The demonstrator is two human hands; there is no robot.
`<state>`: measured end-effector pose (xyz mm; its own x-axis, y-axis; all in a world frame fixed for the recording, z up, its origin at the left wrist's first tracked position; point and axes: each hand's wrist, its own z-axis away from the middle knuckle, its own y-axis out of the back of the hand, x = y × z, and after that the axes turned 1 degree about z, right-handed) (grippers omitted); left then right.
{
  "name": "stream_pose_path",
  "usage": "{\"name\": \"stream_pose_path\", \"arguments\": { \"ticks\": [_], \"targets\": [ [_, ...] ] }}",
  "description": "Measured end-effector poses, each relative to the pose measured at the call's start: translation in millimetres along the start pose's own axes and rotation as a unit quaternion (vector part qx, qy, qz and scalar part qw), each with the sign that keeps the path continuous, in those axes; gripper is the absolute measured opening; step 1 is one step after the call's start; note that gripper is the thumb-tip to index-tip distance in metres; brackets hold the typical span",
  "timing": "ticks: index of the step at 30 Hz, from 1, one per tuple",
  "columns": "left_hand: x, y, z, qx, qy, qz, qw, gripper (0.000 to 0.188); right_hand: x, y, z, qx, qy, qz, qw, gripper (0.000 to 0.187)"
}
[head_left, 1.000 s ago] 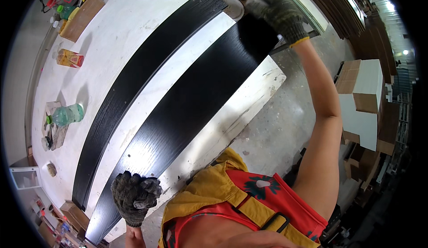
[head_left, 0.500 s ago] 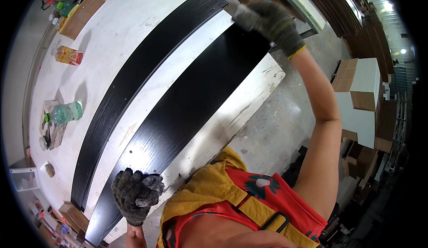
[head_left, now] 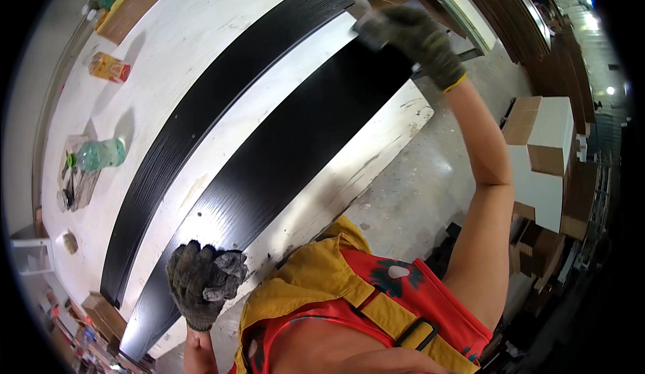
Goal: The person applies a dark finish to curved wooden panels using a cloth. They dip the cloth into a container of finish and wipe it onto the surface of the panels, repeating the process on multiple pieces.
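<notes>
Dark grey knit work gloves cover the left hand (head_left: 201,283) and right hand (head_left: 410,38); right cuff edged yellow. Forearms bare. Red top, mustard-yellow straps.

Under our left hand (head_left: 201,283) in its coarse knitted glove lies a black board (head_left: 282,172) — matt, with fine wood grain. The white-painted tabletop (head_left: 201,38) beyond looks scuffed; beside our right hand (head_left: 410,38), brown cardboard boxes (head_left: 544,152) — dull.
</notes>
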<state>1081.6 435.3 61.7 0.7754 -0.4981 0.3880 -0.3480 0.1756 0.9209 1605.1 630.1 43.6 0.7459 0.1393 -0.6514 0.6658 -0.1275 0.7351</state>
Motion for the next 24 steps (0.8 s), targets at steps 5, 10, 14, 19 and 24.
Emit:
{"name": "stream_pose_path", "arguments": {
  "ticks": [5,10,14,19,24],
  "targets": [
    [-10,-1,5,-0.008,-0.010,0.020,1.000,0.049,22,29,4,0.050,-0.045,-0.063,0.996,0.036],
    [-9,-1,0,0.002,-0.020,0.036,0.999,0.053,11,-5,11,-0.041,-0.062,-0.446,0.892,0.024],
    [-4,0,0,0.016,-0.021,0.037,0.999,0.053,-35,-22,20,-0.051,-0.132,-0.529,0.836,0.031],
    [-3,-1,-4,0.040,-0.042,0.040,0.998,0.053,-58,-21,10,-0.292,-0.133,-0.658,0.681,0.037],
    [-7,5,10,0.083,-0.058,0.060,0.993,0.039,-68,-40,13,-0.085,0.142,-0.083,0.983,0.031]
  ]
}}
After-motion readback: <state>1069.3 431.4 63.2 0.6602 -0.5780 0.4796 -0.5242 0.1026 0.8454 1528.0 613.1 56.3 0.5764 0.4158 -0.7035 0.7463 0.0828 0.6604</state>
